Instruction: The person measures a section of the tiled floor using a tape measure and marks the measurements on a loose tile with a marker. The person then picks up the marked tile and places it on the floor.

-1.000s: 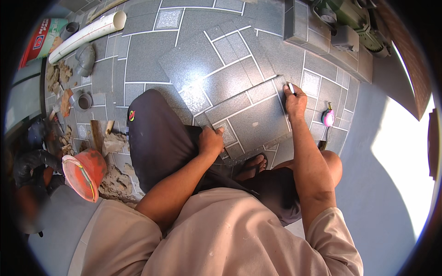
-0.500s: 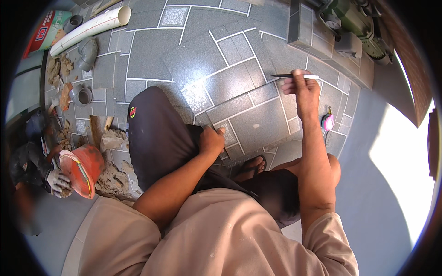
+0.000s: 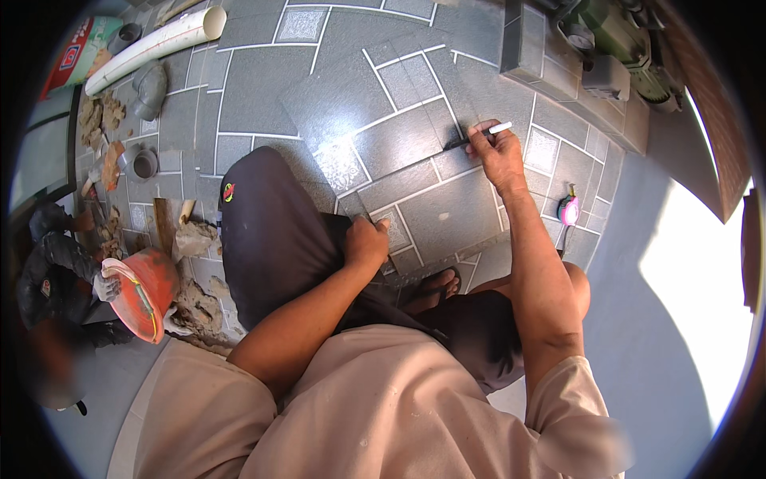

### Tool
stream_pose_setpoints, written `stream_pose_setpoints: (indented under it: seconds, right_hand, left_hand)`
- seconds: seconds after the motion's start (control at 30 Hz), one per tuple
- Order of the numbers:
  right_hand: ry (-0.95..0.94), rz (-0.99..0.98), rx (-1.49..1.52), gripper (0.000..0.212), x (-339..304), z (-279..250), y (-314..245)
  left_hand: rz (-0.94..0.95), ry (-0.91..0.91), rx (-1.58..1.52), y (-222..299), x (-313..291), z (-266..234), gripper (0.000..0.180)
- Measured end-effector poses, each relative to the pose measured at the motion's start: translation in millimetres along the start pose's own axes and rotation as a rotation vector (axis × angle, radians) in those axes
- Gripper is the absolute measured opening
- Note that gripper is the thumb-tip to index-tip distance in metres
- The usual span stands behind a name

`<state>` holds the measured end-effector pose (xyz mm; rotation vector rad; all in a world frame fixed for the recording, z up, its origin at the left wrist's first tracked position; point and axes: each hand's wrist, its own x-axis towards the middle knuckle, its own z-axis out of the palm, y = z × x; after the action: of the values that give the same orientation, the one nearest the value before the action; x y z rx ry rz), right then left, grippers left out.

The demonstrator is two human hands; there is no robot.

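Observation:
My right hand (image 3: 499,164) pinches a black marker (image 3: 499,128) with a white end. The marker's dark tip is at the far edge of a grey patterned tile (image 3: 455,211), where that tile meets another patterned tile (image 3: 399,136) lying beyond it. Whether the tip touches the surface, I cannot tell. At the near tile's left edge, my left hand (image 3: 367,242) is closed, with its fingers curled by the edge and the thumb on top. My knees and one sandalled foot (image 3: 435,289) are close to this tile.
A pink tape measure (image 3: 568,209) lies to the right. On the left are a white pipe (image 3: 155,49), grey pipe fittings (image 3: 150,92), rubble (image 3: 199,307) and a red bucket (image 3: 152,291). A co-worker's gloved hand (image 3: 106,286) is at its rim. A tiled ledge (image 3: 570,96) rises at the far right.
My right hand has moved left with the marker, bringing its tip along the tile's far edge. My left hand stays put. The co-worker's glove has moved up along the bucket's rim.

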<state>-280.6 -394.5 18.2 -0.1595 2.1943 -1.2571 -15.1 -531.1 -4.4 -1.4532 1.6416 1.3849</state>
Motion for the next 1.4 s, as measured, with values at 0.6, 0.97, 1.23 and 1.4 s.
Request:
stream_pose_setpoints:
  seconds: [0.6, 0.97, 1.23, 1.4]
  right_hand:
    - [0.077, -0.051, -0.108, 0.015, 9.8, -13.9, -0.8]
    - [0.130, -0.036, -0.074, 0.014, 13.6, -19.4, 3.1]
    - [0.179, -0.023, 0.034, 0.012, 12.3, -16.2, 2.9]
    - [0.425, 0.005, 0.423, 0.021, 11.7, -25.9, 6.5]
  left_hand:
    - [0.010, 0.000, 0.028, 2.8, -2.3, -1.5, 0.040]
    - [0.009, 0.000, 0.018, 4.3, -3.0, -1.2, 0.041]
    - [0.005, -0.006, 0.023, 5.1, -3.8, -3.4, 0.042]
    - [0.012, -0.007, 0.021, 5.4, -4.9, -5.1, 0.041]
